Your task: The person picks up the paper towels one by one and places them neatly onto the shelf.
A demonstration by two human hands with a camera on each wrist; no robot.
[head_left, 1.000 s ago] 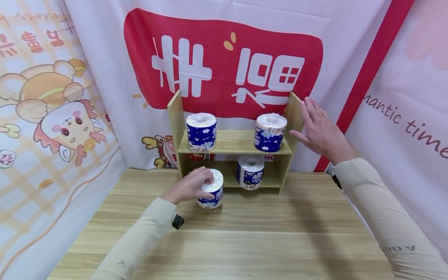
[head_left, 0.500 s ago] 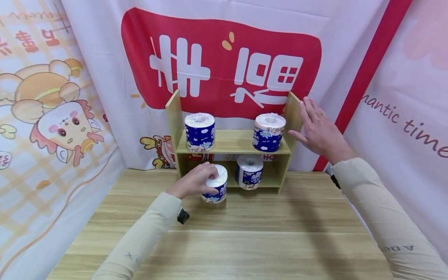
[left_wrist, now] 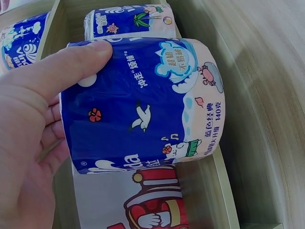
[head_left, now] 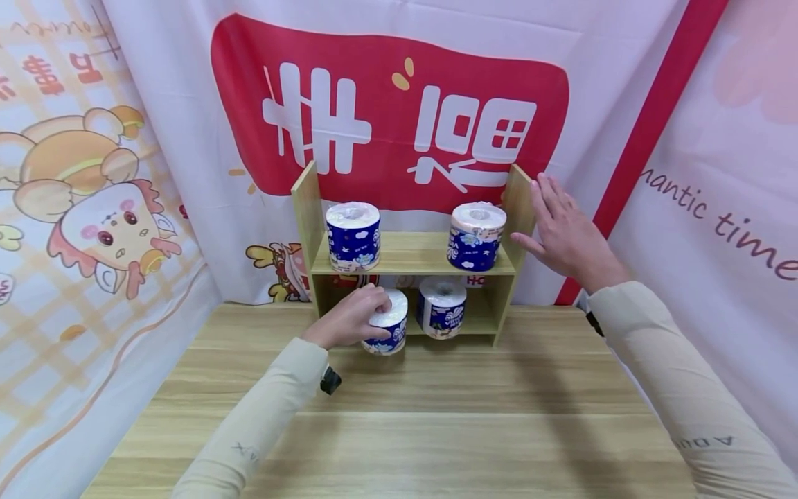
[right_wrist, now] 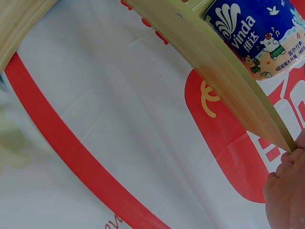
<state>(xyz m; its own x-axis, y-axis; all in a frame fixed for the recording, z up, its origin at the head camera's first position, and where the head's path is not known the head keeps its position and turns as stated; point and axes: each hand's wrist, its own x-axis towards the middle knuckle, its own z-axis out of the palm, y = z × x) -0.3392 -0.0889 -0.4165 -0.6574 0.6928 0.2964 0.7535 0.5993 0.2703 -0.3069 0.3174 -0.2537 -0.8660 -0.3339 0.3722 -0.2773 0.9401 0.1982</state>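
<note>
My left hand [head_left: 350, 319] grips a blue-and-white wrapped toilet paper roll [head_left: 393, 333], thumb in front, at the front left of the small wooden shelf's lower level. In the left wrist view that roll [left_wrist: 138, 109] fills the middle, thumb on its blue wrapper and other fingers partly hidden behind. My right hand [head_left: 569, 235] has straight fingers at the upper part of the shelf's right side panel [head_left: 519, 201]. The right wrist view has the fingertips of this hand [right_wrist: 288, 191] touching the panel's corner. Another roll [head_left: 442, 312] stands on the lower level, right of the held one.
On the upper board [head_left: 411, 253] stand a left roll [head_left: 353, 239] and a right roll [head_left: 476, 239], apart. The shelf stands at the back of a wood-grain table [head_left: 449, 430]. A printed cloth [head_left: 386, 138] hangs right behind it.
My left hand has carried its roll toward the shelf, back and slightly right, to the lower level's front. The right hand stays at the side panel. The view has shifted slightly.
</note>
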